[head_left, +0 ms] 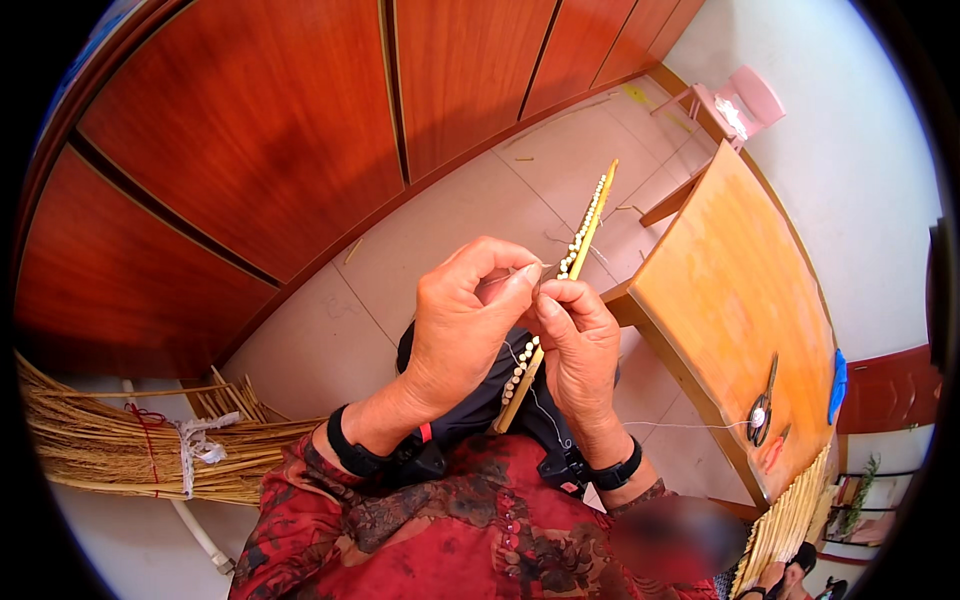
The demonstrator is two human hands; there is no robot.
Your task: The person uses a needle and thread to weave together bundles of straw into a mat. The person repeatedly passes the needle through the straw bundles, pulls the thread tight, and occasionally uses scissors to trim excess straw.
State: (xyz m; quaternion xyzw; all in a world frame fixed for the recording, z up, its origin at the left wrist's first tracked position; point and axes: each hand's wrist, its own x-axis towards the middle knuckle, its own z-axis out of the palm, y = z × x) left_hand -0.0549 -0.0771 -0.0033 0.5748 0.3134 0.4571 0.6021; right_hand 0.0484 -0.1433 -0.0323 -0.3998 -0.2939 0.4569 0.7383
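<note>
My left hand (465,320) is closed in a pinch, and a thin pale strand, apparently white thread, shows at its fingertips. Against it, my right hand (580,345) has thumb and forefinger pressed together; what lies between them is too small to make out. Behind and below both hands, a narrow row of stalks (585,232) stands tilted over my lap, its pale round cut ends along a yellow strip. The hands hide its middle. Loose white thread (543,405) hangs below my hands, and a strand runs right toward a small spool (757,418) on the table.
On the wooden table (730,270) at right lie black scissors (768,395), a red-handled tool (775,452) and a blue item (838,385). A tied bundle of stalks (240,460) lies at left. Red-brown cabinets (250,130) and a pink chair (745,105) stand beyond. Another person's hand (770,577) shows lower right.
</note>
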